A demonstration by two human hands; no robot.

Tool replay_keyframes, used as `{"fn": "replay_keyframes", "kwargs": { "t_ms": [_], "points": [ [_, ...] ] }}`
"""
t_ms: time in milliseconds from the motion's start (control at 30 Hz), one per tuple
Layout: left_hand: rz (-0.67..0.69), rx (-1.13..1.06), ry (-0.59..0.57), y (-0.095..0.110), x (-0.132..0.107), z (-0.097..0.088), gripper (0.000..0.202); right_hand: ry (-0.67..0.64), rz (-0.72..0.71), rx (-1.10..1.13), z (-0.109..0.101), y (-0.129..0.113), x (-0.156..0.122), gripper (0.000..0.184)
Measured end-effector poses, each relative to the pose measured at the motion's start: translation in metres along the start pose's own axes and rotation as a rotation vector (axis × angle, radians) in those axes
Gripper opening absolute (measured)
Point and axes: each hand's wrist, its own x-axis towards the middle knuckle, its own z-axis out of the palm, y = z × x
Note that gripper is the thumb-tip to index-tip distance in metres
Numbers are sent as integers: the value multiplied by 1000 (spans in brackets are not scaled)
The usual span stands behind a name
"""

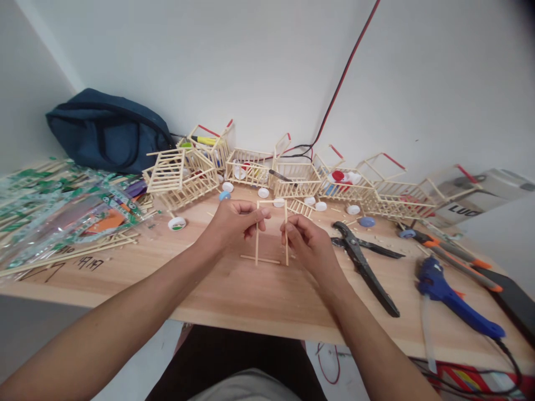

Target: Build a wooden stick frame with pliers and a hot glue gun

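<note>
Between my hands is a small wooden stick frame (257, 245), two long sticks joined by a short crosspiece at their far ends. My left hand (240, 220) pinches the left stick with thumb and fingers. Closed on the right stick is my right hand (307, 236). A loose short stick (254, 258) lies on the table just behind the near ends of the frame. Beyond my fingers sit white bottle caps (263, 192) and a little ladder-like stick panel (300, 208).
Several stick-built carts (251, 172) line the wall. Right of my hands lie black pliers (363, 267), a blue glue gun (451, 301) and orange-handled pliers (460, 259). At left are bagged sticks (83, 206) and a blue bag (108, 128). The table's near edge (251, 328) faces me.
</note>
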Motion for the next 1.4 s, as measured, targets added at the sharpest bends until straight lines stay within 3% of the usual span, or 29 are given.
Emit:
{"fn": "replay_keyframes", "kwargs": {
  "t_ms": [1400],
  "points": [
    [5,-1,-5,-2,-1,0,31,0,-12,-13,0,-1,0,21]
  ]
}}
